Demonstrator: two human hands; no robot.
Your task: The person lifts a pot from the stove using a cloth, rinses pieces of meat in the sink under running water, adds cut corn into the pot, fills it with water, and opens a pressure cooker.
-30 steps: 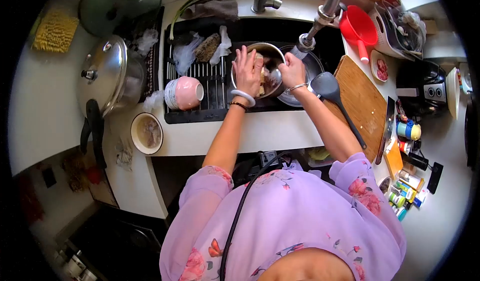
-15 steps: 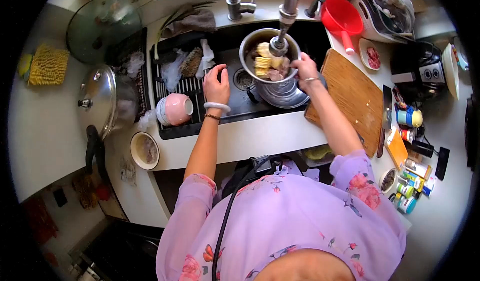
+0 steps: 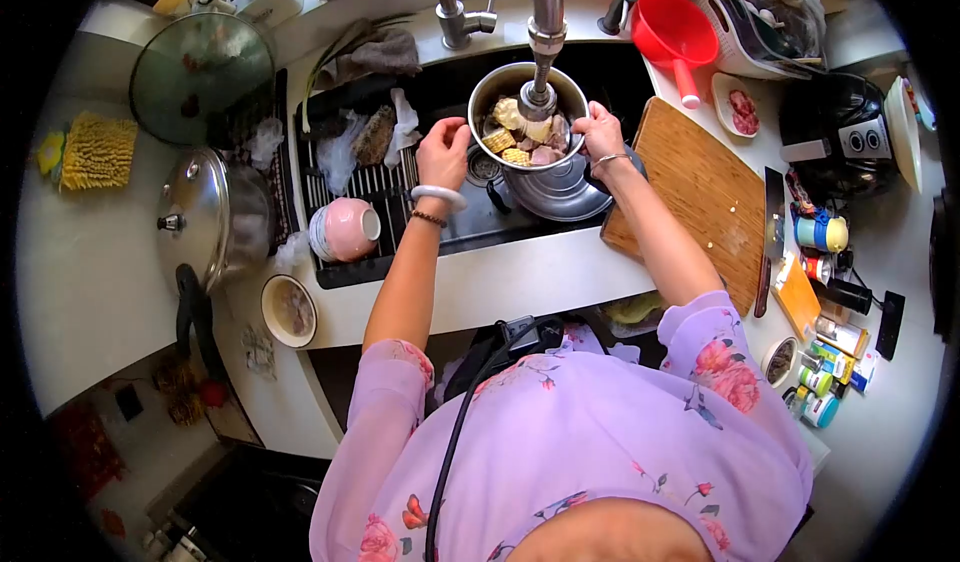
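A steel pot [image 3: 579, 92] with pieces of corn and meat in it is held over the sink [image 3: 545, 224], under the faucet head [image 3: 537, 97]. My right hand [image 3: 602, 134] is closed on the pot's right side near the rim. On the opposite side my left hand [image 3: 443, 154] has its fingers curled together at the rim, its fingertips against the pot's edge. Beneath the pot lies a shiny round metal vessel or lid [image 3: 570, 194]. A pink bowl [image 3: 352, 230] lies on its side on the black drain rack, left of my left hand.
Right of the sink lie a wooden cutting board [image 3: 690, 202] and a cleaver [image 3: 773, 217]. A red strainer or ladle [image 3: 675, 27] and a plate of meat [image 3: 740, 107] stand behind. At left are a pressure cooker [image 3: 212, 207] and a bowl [image 3: 289, 311].
The pot has shifted slightly left in the view, and its opening shows more of the food. My left hand has come from beside the pot up to its rim.
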